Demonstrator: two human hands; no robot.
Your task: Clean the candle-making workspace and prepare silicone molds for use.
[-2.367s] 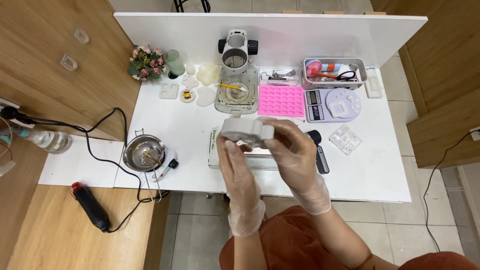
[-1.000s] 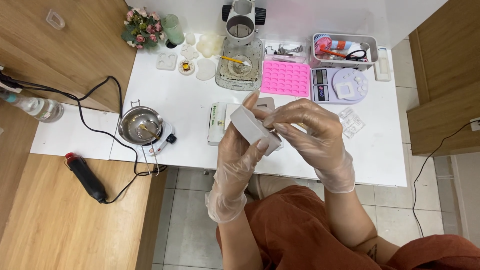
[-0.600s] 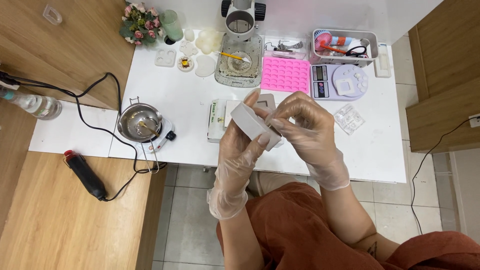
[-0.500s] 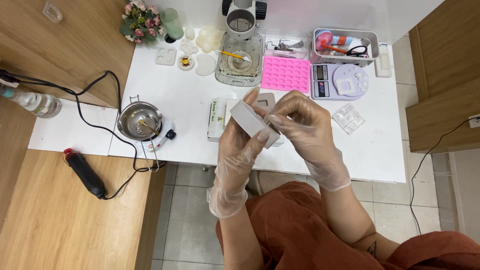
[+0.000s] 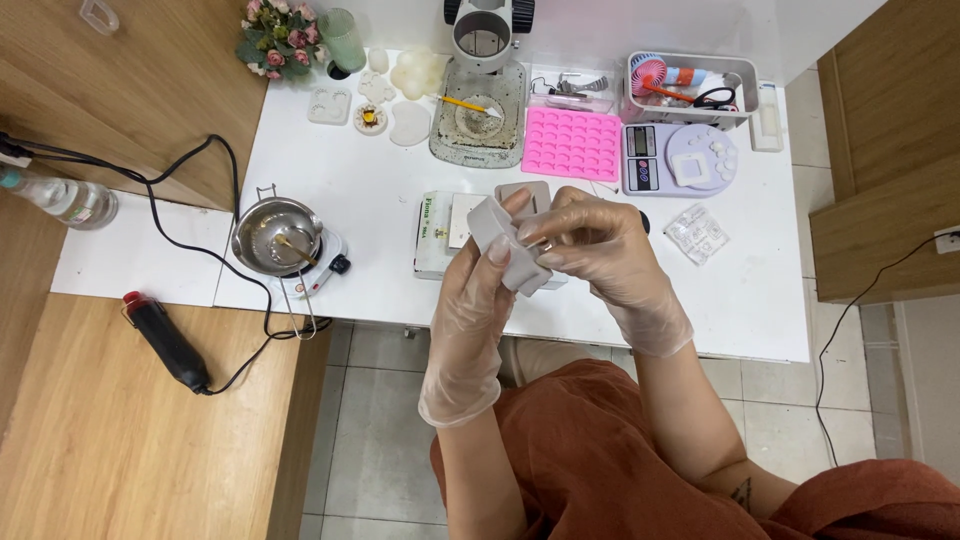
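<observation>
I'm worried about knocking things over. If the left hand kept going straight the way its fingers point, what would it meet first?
The left hand points up and away, holding the grey block. Beyond it, probably the white box, then the microscope base; height above the table is unclear.

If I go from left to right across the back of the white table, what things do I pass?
Pink flowers → green cup → microscope → pink mould → purple scale → tray of tools.
</observation>
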